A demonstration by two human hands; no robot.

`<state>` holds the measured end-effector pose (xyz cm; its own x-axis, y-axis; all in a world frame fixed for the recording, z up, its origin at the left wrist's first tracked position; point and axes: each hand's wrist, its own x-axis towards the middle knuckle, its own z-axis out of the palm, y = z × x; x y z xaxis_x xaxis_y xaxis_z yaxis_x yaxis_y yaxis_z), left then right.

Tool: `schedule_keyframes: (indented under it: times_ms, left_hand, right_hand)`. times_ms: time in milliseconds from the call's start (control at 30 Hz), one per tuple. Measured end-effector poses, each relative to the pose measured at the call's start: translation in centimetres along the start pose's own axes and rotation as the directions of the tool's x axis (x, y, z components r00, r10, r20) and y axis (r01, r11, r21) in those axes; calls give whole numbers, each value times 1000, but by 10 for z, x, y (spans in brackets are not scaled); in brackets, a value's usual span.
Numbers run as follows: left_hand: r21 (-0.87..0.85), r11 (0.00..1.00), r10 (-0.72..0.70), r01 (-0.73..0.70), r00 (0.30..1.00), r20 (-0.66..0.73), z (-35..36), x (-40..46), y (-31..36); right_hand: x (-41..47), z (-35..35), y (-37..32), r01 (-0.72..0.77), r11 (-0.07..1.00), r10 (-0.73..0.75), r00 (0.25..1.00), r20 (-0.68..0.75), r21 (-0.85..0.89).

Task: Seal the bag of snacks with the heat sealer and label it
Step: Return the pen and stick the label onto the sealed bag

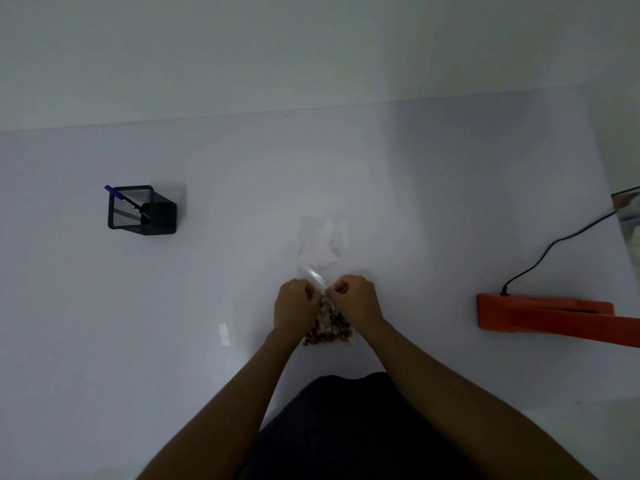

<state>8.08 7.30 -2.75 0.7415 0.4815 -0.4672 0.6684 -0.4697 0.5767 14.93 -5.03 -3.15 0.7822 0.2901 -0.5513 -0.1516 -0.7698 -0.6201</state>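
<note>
**2 hands pinch the snack bag at its neck**

The clear bag of snacks (328, 328) lies on the white table (415, 209), directly in front of the person. Its filled lower part, brown and pale pieces, sits between the 2 wrists; its empty upper part stretches away from the person, crumpled and flat on the table.

The left hand (294, 306) has its fingers curled and grips the bag at the neck from the left side. The right hand (356, 301) has its fingers curled too and pinches the same neck from the right side. The 2 hands sit just beside each other, with the gathered plastic between them.

The orange heat sealer (543, 317) rests well to the right of the bag, its long arm running off the picture's right edge. A black cord (554, 244) runs from its far end toward the table's right edge.

A small white label (224, 333) lies flat on the table just left of the bag, near the left forearm.

A black mesh pen holder (142, 210) stands well to the left of the bag and farther from the person, with 1 blue pen (119, 195) leaning in it.
</note>
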Motion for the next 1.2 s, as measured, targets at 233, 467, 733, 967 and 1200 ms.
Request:
schedule_keyframes:
  times_ms: [233,467,733,967,1200]
  left_hand:
    - [27,1000,3,-3,1000,-17,6,2,-4]
    - [53,998,35,-34,999,-15,6,4,-6]
    - [91,994,62,-60,998,-19,7,5,-7]
    - [93,994,53,-52,999,-6,9,7,-10]
    - [66,998,-11,11,1000,4,7,7,-9]
  right_hand:
    - [0,1,-1,-29,999,29,999,-20,-27]
    - [2,2,-1,-89,996,88,996,-30,-29]
    - [6,-2,6,-102,994,104,992,-71,26]
    - [9,-3,13,-105,993,111,989,-94,60]
    - [11,-1,13,-116,992,120,989,-90,54]
